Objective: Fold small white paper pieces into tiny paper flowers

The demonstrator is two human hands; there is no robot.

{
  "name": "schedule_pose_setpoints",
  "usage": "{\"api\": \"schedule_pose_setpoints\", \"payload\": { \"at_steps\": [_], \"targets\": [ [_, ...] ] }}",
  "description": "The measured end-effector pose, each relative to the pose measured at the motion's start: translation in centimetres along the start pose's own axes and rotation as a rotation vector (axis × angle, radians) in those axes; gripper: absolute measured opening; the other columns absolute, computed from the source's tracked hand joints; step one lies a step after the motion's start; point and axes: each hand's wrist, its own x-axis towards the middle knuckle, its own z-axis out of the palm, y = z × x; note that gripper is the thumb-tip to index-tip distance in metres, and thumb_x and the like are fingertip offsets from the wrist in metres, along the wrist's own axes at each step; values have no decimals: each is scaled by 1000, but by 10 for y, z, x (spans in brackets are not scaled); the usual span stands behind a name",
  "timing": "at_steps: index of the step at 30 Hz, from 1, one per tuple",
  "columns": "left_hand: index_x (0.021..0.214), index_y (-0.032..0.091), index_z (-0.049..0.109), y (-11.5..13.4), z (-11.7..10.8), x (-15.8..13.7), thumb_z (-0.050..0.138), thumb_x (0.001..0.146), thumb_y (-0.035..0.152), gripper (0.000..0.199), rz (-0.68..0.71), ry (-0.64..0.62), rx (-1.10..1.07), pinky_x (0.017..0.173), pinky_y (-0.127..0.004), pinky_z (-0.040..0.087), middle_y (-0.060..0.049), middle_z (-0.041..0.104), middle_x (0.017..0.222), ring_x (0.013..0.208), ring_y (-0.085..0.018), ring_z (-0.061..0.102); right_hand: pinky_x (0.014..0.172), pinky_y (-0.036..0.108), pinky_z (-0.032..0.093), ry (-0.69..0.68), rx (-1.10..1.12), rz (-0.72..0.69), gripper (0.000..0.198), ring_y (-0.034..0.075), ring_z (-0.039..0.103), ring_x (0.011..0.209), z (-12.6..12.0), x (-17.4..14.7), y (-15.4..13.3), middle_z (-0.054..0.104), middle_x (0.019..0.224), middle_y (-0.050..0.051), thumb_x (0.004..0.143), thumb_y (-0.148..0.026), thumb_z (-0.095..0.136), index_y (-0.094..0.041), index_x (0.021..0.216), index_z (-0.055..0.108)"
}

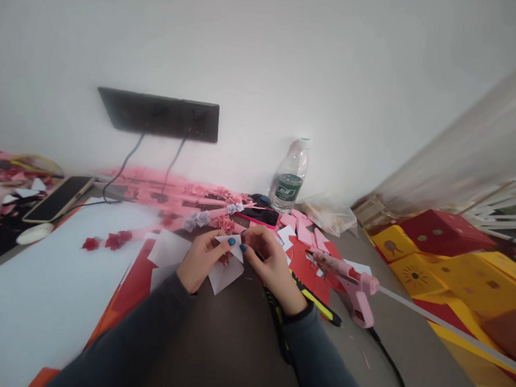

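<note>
A small piece of white paper [235,249] is pinched between my two hands. My left hand [203,257] grips its left side, thumb on top. At its right edge, the thumb and fingers of my right hand [270,265] are closed on it. Below the hands, a white paper square [225,277] lies with a corner pointing toward me, and more white paper [168,249] lies to the left. A yellow-and-black cutter [316,301] lies right of my right wrist, beside red paper [308,268]. Farther right sits a pink glue gun [353,283].
A plastic bottle [291,175] stands against the wall. Pink and red paper flowers [117,240] lie along the back left, behind a large white sheet [57,285]. A phone [61,198] is at far left. Yellow boxes [450,278] and a red box [445,233] fill the right.
</note>
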Motion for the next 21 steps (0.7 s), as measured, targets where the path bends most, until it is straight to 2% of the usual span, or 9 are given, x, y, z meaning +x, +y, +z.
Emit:
{"api": "schedule_pose_setpoints", "payload": {
  "at_steps": [5, 13, 21],
  "targets": [
    [69, 14, 62, 3, 3, -1, 85, 59, 39, 36, -43, 44, -101, 49, -19, 42, 3, 59, 61, 53, -8, 52, 71, 32, 47, -33, -11, -63, 11, 19, 58, 81, -1, 1, 2, 58, 91, 5, 91, -22, 55, -23, 100, 62],
    [71, 14, 64, -2, 0, 1, 82, 63, 38, 32, -6, 38, -55, 48, -19, 41, 2, 59, 61, 53, -8, 51, 64, 29, 44, -25, -56, -87, 13, 17, 54, 73, -2, 2, -1, 56, 85, 3, 87, -15, 55, -21, 94, 63],
    [76, 14, 65, -4, -1, 1, 82, 65, 42, 34, 8, 32, -32, 49, -19, 42, 1, 60, 66, 60, -10, 54, 64, 30, 45, -39, -14, -38, 10, 17, 55, 73, -2, 2, -3, 57, 88, 4, 90, -23, 56, -22, 97, 62]
  ]
}}
